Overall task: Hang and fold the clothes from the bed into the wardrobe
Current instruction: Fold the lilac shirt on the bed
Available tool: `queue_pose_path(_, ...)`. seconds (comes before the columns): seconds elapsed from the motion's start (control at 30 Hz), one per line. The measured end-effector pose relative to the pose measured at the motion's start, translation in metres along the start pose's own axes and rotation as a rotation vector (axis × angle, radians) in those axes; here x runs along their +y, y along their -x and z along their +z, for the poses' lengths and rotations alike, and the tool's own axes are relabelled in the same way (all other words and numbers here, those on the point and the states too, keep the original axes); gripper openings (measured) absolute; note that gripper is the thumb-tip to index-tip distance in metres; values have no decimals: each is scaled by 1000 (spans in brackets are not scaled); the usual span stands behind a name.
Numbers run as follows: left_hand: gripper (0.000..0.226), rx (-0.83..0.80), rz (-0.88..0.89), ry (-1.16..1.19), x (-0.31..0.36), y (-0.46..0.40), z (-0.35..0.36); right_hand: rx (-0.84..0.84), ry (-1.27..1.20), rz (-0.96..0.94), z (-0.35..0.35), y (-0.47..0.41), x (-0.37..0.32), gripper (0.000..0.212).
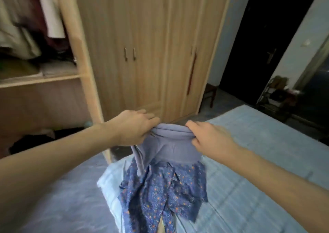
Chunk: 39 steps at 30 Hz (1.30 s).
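Over the light blue bed (249, 161), my left hand (132, 127) and right hand (210, 138) pinch the plain purple cloth (172, 143) above a blue flowery garment (163, 188). The open wooden wardrobe (142, 46) shelf holds folded clothes (58, 68).

Both hands, left hand (132, 126) and right hand (211, 138), grip a lavender garment (172, 143) above the bed (249, 161).
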<state>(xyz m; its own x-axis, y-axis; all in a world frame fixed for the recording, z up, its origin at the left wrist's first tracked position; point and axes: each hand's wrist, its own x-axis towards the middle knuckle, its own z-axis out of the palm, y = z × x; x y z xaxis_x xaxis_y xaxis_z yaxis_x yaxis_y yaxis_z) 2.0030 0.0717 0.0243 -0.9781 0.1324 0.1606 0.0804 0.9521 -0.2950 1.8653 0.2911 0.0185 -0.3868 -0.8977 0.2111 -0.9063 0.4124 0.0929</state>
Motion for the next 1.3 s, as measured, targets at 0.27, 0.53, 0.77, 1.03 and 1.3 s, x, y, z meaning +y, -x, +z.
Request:
queue_pose_path(0.27, 32, -34, -280, 125, -149, 215, -52, 109, -264, -503, -42, -147, -175, 42)
queue_pose_path(0.53, 24, -129, -585, 179, -261, 385, -70, 29, -339, -766, -52, -274, -361, 46)
queue_pose_path(0.77, 31, -156, -814, 177, -345, 451, -66, 15, -432, -792, -45, -379, -459, 33)
queue_pose_path(1.03, 37, -184, -941, 203, -460, 465, -24, 53, -434, -913, -9, -517, -511, 49)
queue_pose_path(1.3, 31, -231, -1003, 108, -602, 442, 8, 34, -445, -1003, 3, -680, -533, 41)
